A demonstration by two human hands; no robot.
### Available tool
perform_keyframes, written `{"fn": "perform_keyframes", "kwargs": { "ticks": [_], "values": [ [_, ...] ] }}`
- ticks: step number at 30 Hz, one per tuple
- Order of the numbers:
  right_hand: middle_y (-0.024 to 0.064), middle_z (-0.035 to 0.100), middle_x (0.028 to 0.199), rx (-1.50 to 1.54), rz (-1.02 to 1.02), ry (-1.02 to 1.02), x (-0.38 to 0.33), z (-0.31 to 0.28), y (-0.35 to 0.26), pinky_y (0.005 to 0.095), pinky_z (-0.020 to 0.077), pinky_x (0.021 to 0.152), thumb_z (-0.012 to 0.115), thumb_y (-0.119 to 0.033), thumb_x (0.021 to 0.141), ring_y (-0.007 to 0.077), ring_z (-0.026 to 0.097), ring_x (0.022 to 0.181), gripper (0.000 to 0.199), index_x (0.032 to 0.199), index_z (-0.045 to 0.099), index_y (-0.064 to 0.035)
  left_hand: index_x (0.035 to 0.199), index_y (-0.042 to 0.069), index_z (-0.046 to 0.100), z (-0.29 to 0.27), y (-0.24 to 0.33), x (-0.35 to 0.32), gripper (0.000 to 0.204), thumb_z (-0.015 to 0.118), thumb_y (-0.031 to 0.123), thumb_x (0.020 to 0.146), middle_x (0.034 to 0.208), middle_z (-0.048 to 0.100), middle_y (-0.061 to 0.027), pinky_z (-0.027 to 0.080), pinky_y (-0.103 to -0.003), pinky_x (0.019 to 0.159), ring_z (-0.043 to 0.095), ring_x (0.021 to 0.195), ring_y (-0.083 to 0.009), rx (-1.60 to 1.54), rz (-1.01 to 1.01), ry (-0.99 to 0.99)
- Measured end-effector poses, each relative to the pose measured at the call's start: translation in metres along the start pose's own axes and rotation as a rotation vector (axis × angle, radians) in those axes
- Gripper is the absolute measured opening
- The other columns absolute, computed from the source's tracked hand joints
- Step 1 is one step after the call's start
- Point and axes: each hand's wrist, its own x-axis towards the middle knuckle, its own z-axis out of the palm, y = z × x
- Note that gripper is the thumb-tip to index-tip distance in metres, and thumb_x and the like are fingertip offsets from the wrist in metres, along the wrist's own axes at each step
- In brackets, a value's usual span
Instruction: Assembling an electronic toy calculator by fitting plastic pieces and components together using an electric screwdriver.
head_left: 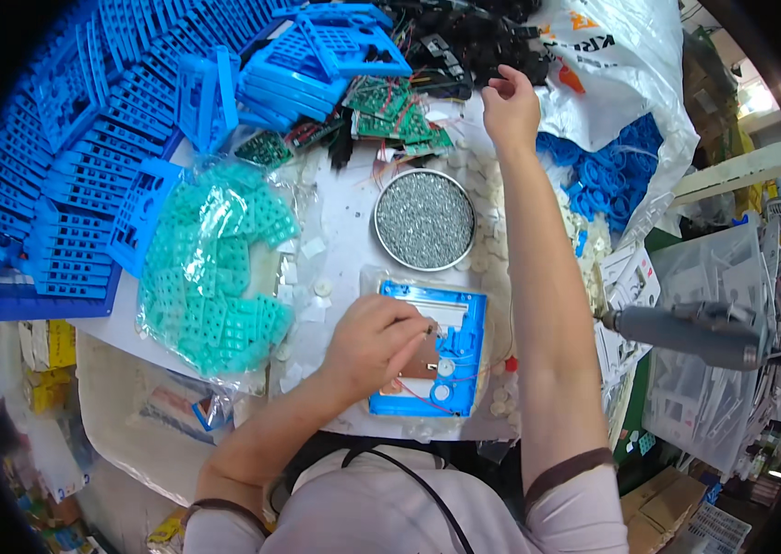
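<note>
A blue plastic housing (466,397) lies on the table in front of me, with a brown circuit board (420,362) and thin red wires in it. Over its left side, my left hand (374,343) pinches thumb and fingers together at the board. Whatever sits in the fingertips is too small to name. My right hand (512,109) is stretched far forward, beside a heap of black parts (478,46). Its fingers are bent and apart, and nothing shows between them. A round dish of small silver screws (425,220) stands between the hands, beyond the housing.
At left, blue housings (86,226) are stacked high beside a clear bag of turquoise pads (215,268). Green circuit boards (390,111) lie behind the dish. A white plastic bag (612,83) and blue rings (617,171) are at far right; a grey electric screwdriver (686,332) is nearer.
</note>
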Motion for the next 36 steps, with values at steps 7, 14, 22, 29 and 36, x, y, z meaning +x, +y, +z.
{"fn": "perform_keyframes", "kwargs": {
  "ticks": [7,14,22,29,36],
  "values": [
    [0.0168,0.075,0.103,-0.417,0.052,-0.159,0.056,0.031,0.034,0.0431,0.0551,0.089,0.071,-0.029,0.081,0.0356,0.071,0.1,0.037,0.112,0.074,-0.0091,0.104,0.009,0.074,0.0,0.004,-0.003,0.028,0.076,0.005,0.076,0.096,0.067,-0.0039,0.048,-0.039,0.074,0.064,0.084,-0.026,0.021,-0.009,-0.001],
    [0.0171,0.066,0.121,-0.723,0.051,-0.334,0.062,0.079,-0.011,0.0473,0.0557,0.092,0.075,-0.036,0.08,0.039,0.065,0.113,0.044,0.114,0.071,-0.0094,0.104,0.012,0.074,-0.001,0.005,-0.01,0.026,0.077,0.008,0.078,0.099,0.068,-0.0007,0.044,-0.04,0.076,0.062,0.083,-0.0234,0.045,-0.037,-0.032],
    [0.0123,0.073,0.097,-0.154,-0.052,0.078,0.063,0.045,0.001,0.0388,0.055,0.08,0.079,-0.03,0.081,0.0286,0.069,0.088,0.033,0.1,0.071,-0.0043,0.104,0.01,0.075,0.003,0.006,-0.012,0.025,0.075,0.005,0.08,0.097,0.067,-0.0029,0.047,-0.038,0.073,0.065,0.086,-0.024,-0.01,-0.084,0.045],
    [0.0016,0.071,0.091,0.791,0.064,0.044,-0.085,-0.067,-0.13,0.0232,0.0478,0.07,0.082,-0.016,0.087,0.0053,0.06,0.076,0.025,0.102,0.069,0.0003,0.106,0.001,0.073,-0.004,0.001,-0.01,0.017,0.069,0.004,0.09,0.079,0.065,-0.0083,0.049,-0.03,0.058,0.065,0.068,-0.0195,-0.114,-0.492,0.135],
    [0.0016,0.071,0.087,0.409,0.31,-0.909,-0.187,-0.171,-0.124,0.0211,0.0492,0.066,0.083,-0.011,0.081,0.006,0.063,0.076,0.038,0.113,0.065,-0.0048,0.111,-0.003,0.071,0.01,-0.002,-0.012,0.017,0.066,0.007,0.098,0.064,0.062,-0.0005,0.042,-0.023,0.047,0.054,0.052,-0.0041,-0.467,-0.714,0.208]
  ]
}}
